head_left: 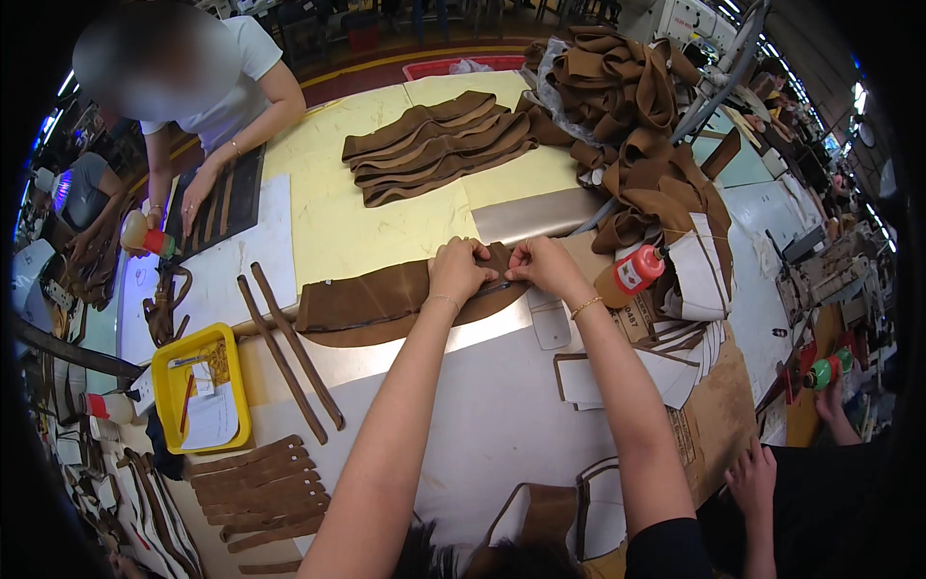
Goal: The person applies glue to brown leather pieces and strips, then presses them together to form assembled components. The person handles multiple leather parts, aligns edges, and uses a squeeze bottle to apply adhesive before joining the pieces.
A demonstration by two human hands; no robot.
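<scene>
A long brown leather panel (371, 297) lies across the middle of the table, its lower edge curved and a dark line running along a seam or fold. My left hand (461, 272) is closed on the panel's upper layer, fingertips bent down at that line. Just beside it, my right hand (542, 266) pinches the same panel near its right end. The fingertips of both hands nearly meet, and whatever small part lies under them is hidden. Two narrow brown leather strips (289, 352) lie to the left of the panel.
A yellow tray (241, 425) with paper and pens stands left. A red-labelled bottle (632, 275) is right of my hands, near white-backed pieces (627, 376). Brown leather bands (434, 145) and a heap (617, 87) lie beyond. A co-worker (227, 106) works at far left; another person's hand (752, 482) is lower right.
</scene>
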